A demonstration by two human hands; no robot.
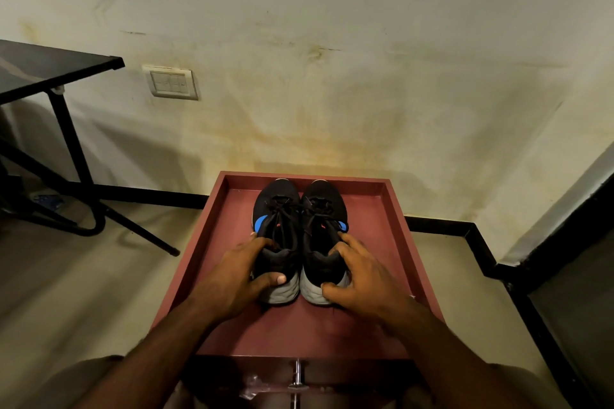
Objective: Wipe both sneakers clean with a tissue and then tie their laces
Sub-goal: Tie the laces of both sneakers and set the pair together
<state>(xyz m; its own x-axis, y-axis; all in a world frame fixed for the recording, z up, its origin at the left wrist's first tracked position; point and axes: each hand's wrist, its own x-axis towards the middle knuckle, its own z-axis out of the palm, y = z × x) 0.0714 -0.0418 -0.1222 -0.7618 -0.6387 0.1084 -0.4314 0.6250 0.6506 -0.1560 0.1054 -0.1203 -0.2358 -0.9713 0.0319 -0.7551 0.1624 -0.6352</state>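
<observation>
Two black sneakers with grey soles and blue side patches stand side by side, toes toward the wall, on a dark red tray-like tabletop (372, 335). My left hand (239, 272) grips the heel of the left sneaker (277, 209), thumb on its grey sole. My right hand (358, 272) grips the heel of the right sneaker (324, 209) the same way. The black laces lie loose and tangled over both tongues. No tissue is in view.
A stained wall rises just behind the tabletop, with a switch plate (171, 82) at left. A black folding table (50, 66) with crossed legs stands on the floor to the left. A dark step edge (518, 279) runs along the right.
</observation>
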